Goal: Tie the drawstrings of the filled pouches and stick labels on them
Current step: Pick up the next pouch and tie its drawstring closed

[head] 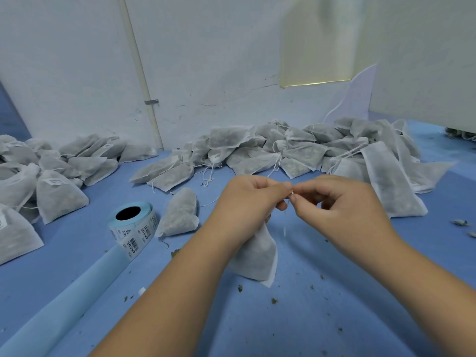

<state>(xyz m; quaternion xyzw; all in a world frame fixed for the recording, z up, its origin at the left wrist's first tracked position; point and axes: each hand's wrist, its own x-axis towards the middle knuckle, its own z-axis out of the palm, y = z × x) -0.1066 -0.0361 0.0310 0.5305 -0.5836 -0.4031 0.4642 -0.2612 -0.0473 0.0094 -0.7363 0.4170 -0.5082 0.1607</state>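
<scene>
A filled white pouch (257, 256) hangs below my left hand (247, 202), which grips its gathered neck. My right hand (334, 199) pinches the white drawstring (292, 193) where the two hands meet; a loose end dangles beneath. A roll of barcode labels (132, 224) stands to the left, its blue backing strip (64, 297) trailing toward me. One filled pouch (180, 215) lies beside the roll. A heap of pouches with loose strings (283, 148) lies at the back. Labelled pouches (59, 191) are piled at the left.
The work surface is a blue mat (309, 318) strewn with small green herb bits. A white wall (206, 60) with a pipe (144, 81) closes the back. A long flat pouch (389, 181) lies right of my right hand.
</scene>
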